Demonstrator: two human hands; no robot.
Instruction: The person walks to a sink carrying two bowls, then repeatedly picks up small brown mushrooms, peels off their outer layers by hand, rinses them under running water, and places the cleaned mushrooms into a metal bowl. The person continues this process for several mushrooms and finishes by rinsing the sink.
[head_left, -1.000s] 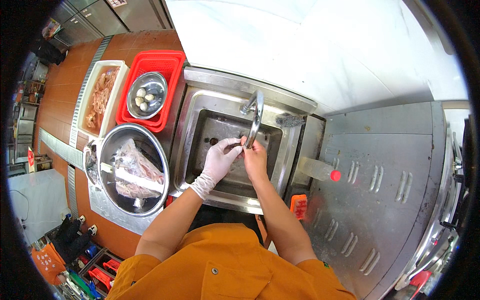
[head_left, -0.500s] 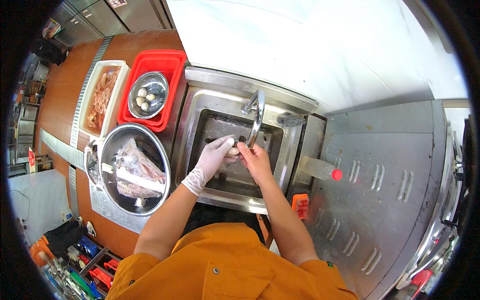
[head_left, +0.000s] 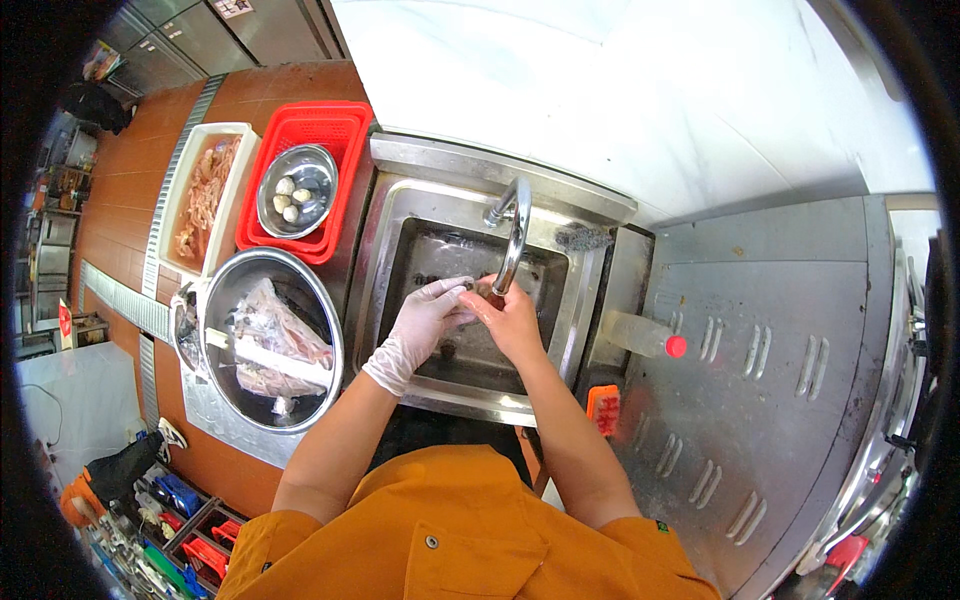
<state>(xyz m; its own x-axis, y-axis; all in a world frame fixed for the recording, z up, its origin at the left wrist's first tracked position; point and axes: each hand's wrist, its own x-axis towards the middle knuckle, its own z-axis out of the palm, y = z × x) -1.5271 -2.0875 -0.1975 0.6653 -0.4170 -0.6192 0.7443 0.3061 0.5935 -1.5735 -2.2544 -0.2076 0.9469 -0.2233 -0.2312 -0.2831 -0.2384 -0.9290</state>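
Head view: gooseneck faucet (head_left: 520,235) is positioned nearer bare right hand (head_left: 513,322) than gloved left hand (head_left: 424,326); both are curled, contents cannot be told.

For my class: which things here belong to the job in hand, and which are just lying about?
Seemingly in the job: gloved left hand, bare right hand, tap, sink; anything held is unclear.

Seemingly lying about: clear bottle, orange-and-red brush, dark scourer, large steel bowl.

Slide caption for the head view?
Gloved left hand and bare right hand close together at a curved faucet over a steel sink.
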